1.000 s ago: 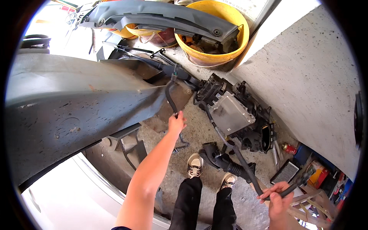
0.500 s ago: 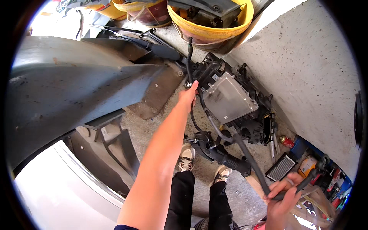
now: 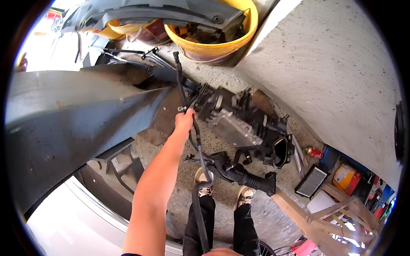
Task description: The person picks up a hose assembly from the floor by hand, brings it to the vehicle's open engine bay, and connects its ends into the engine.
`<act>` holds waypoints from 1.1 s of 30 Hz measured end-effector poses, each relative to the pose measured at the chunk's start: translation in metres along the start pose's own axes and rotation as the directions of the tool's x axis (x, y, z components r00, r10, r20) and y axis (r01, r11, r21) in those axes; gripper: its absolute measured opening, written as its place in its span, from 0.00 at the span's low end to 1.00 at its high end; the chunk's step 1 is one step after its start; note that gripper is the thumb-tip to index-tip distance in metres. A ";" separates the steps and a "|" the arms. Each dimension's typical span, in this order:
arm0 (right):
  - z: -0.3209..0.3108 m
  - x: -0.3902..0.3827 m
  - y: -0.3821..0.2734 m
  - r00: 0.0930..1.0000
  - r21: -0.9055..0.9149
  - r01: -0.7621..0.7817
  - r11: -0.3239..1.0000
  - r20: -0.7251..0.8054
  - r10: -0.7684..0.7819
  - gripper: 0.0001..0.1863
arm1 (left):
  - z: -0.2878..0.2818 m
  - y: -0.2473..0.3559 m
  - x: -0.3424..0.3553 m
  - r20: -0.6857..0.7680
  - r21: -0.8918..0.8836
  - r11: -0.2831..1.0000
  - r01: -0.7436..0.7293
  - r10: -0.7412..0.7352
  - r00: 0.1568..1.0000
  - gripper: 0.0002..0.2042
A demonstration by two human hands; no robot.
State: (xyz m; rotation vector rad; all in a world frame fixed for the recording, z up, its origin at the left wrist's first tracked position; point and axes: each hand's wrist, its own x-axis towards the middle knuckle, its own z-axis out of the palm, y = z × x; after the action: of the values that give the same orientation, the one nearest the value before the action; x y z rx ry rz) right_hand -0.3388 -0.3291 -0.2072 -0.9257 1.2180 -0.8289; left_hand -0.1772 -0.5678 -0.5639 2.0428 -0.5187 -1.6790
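Note:
My left hand (image 3: 185,120) is closed around a black hose (image 3: 180,83), near a metal clamp; the hose's connector end rises above the fist. From there the hose drops and bends toward me, its thicker grey-black length passing over my left shoe. At the bottom edge, my right hand (image 3: 222,252) is only partly in view, closed at the lower part of the hose, with its fingers mostly hidden. Right of my left hand, a black housing assembly with a silver metal cover (image 3: 235,129) looks tilted and blurred. A black corrugated air duct (image 3: 252,180) lies by my shoes.
A grey-blue vehicle body panel (image 3: 85,111) fills the left side. Yellow-rimmed buckets (image 3: 213,49) with parts stand ahead, beside a speckled wall (image 3: 333,72). At right are a red can (image 3: 314,152), a pleated filter (image 3: 311,181) and a wooden frame (image 3: 294,211).
My right hand has come from the lower right to the bottom middle, bringing the hose with it. My left hand has shifted left and slightly nearer. The silver-covered assembly has tipped.

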 end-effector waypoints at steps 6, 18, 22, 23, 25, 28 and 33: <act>-0.002 0.009 -0.016 0.954 0.399 -0.141 0.906 -0.191 0.232 0.04 | -0.023 -0.007 0.015 -0.238 0.271 0.962 -0.019 0.086 0.967 0.14; -0.046 0.037 -0.016 0.852 0.480 0.000 0.877 -0.459 0.251 0.14 | -0.008 0.010 0.035 -0.092 0.096 0.981 0.167 -0.158 0.983 0.14; -0.075 0.110 -0.029 0.589 0.454 0.091 0.886 -0.742 0.319 0.17 | -0.025 0.025 0.045 0.149 -0.004 0.966 0.257 -0.253 0.956 0.10; -0.087 0.119 -0.033 0.652 0.449 0.083 0.890 -0.699 0.293 0.16 | -0.021 0.031 0.042 0.153 -0.009 0.966 0.258 -0.254 0.955 0.10; -0.083 0.135 -0.046 0.692 0.419 0.081 0.904 -0.677 0.251 0.16 | -0.017 0.042 0.037 0.206 0.159 0.940 0.302 -0.331 0.921 0.13; -0.069 0.143 -0.056 0.773 0.390 0.114 0.914 -0.613 0.166 0.16 | -0.031 0.043 0.046 0.125 0.116 0.943 0.313 -0.326 0.937 0.15; -0.060 0.111 -0.072 0.925 0.371 0.046 0.927 -0.367 0.102 0.19 | 0.008 0.027 0.031 -0.105 0.136 0.960 0.246 -0.233 0.967 0.19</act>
State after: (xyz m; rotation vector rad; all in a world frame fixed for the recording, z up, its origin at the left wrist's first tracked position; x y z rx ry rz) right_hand -0.3829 -0.4671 -0.1908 -0.4418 1.3369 -1.2091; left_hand -0.1790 -0.6078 -0.5751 2.3576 -0.3890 -1.7189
